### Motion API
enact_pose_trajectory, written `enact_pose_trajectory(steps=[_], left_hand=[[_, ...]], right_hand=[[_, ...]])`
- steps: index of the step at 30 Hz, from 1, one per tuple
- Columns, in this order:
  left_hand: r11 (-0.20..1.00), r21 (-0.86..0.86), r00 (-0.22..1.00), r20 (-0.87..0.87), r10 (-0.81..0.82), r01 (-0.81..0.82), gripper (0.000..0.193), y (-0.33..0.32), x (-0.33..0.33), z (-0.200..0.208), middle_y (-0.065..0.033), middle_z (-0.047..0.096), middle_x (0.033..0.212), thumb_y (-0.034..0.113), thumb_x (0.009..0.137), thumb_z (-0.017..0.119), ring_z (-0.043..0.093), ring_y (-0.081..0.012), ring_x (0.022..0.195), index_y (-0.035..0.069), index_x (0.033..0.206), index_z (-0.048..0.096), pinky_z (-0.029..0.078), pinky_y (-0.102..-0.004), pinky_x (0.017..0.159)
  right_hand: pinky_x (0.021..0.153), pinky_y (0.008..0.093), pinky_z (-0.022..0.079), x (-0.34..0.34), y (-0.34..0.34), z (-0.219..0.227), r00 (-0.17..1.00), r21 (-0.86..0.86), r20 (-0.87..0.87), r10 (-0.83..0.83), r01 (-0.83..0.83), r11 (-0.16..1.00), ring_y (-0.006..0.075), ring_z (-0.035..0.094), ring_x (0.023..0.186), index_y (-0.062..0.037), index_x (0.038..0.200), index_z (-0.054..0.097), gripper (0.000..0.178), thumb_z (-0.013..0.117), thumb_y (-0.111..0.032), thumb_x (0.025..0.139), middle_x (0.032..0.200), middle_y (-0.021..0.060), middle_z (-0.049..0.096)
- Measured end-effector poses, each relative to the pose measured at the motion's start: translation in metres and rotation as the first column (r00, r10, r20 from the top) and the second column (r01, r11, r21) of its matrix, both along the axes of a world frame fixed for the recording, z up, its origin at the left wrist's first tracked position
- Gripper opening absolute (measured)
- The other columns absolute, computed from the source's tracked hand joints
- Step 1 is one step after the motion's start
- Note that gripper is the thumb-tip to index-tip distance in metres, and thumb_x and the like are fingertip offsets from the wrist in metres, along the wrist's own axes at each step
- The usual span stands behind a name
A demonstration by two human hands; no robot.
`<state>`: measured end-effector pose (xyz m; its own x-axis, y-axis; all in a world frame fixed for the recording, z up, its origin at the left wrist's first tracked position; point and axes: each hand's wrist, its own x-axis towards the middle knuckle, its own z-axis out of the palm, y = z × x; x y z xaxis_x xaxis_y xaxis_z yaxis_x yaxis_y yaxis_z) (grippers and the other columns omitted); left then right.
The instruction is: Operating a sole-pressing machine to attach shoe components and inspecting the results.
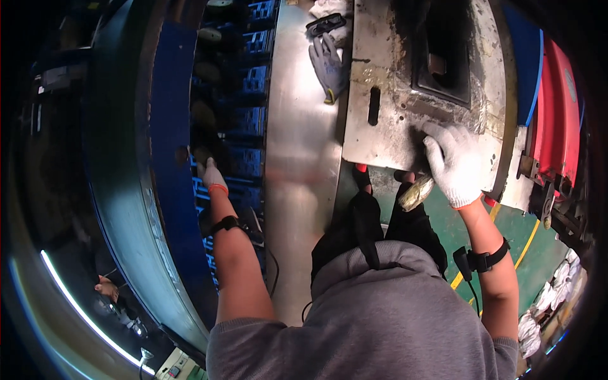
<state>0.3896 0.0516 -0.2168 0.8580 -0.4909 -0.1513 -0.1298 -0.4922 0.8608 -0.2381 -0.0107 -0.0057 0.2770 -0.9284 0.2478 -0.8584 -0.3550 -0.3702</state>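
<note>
My left hand [215,175], in a white glove with an orange cuff, reaches into a blue slotted rack [245,120]. Its fingers look bent around a dark thing [201,154], too shadowed to name. My right hand [457,166], gloved the same way, lies over the near edge of a stained metal table [373,136], fingers stretched and apart. Just below its palm juts a lumpy yellowish wrapped piece [417,193]; whether the hand touches it, I cannot tell. Farther off, a grey work glove [328,66] lies on a shiny metal ledge [297,145].
A dark framed opening [443,63] breaks the tabletop. Beyond the glove lies a black object [325,25]. Red machinery [557,107] stands at the right, with pale cloths [557,285] lower down. A curved blue panel [168,126] borders the rack. Another person's hand [107,288] shows at lower left.
</note>
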Motion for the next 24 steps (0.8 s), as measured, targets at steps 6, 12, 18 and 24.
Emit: enact_pose_trajectory(steps=[6, 12, 18, 24], left_hand=[[0.68, -0.104, 0.623, 0.318, 0.715, -0.726, 0.053, 0.079, -0.081, 0.006, -0.0286, 0.07, 0.124, 0.028, 0.087, 0.083, 0.066, -0.041, 0.12, -0.007, 0.123, 0.067, 0.054, -0.0472, 0.102], [0.629, 0.067, 0.415, -0.696, 0.586, -0.774, 0.076, 0.114, -0.044, 0.031, -0.0083, 0.058, 0.151, 0.072, 0.09, 0.062, 0.052, -0.035, 0.14, 0.022, 0.147, 0.057, 0.041, -0.061, 0.113], [0.707, 0.198, 0.4, -0.708, 0.582, -0.678, 0.066, 0.125, 0.016, 0.003, -0.0089, 0.069, 0.136, 0.064, 0.084, 0.067, 0.057, -0.034, 0.134, 0.017, 0.13, 0.071, 0.041, -0.0537, 0.115], [0.712, -0.195, 0.433, -0.885, 0.169, -0.675, 0.051, 0.191, 0.018, -0.007, -0.0042, 0.073, 0.129, 0.045, 0.083, 0.064, 0.065, -0.0316, 0.125, 0.015, 0.123, 0.075, 0.048, -0.0568, 0.111]], right_hand=[[0.082, 0.043, 0.051, 0.0, 0.002, -0.002, 0.999, 0.025, -0.039, -0.037, 0.038, 0.999, 0.0315, 0.065, 0.088, -0.0116, 0.111, 0.076, 0.019, 0.071, -0.016, 0.093, 0.091, 0.0107, 0.07], [0.075, 0.0422, 0.05, -0.001, 0.003, -0.001, 0.981, 0.023, -0.189, -0.039, 0.044, 0.999, 0.03, 0.066, 0.087, -0.0143, 0.105, 0.076, 0.014, 0.07, -0.022, 0.095, 0.092, 0.0089, 0.07], [0.074, 0.0425, 0.05, 0.001, 0.004, 0.008, 0.981, 0.07, -0.188, -0.044, 0.058, 0.996, 0.0307, 0.067, 0.087, -0.0137, 0.102, 0.075, 0.014, 0.069, -0.024, 0.096, 0.091, 0.0095, 0.07], [0.076, 0.0447, 0.05, 0.0, 0.001, -0.004, 0.998, 0.024, -0.052, 0.017, -0.016, 1.0, 0.031, 0.063, 0.083, -0.0116, 0.099, 0.074, 0.016, 0.068, -0.026, 0.097, 0.089, 0.0109, 0.068]])
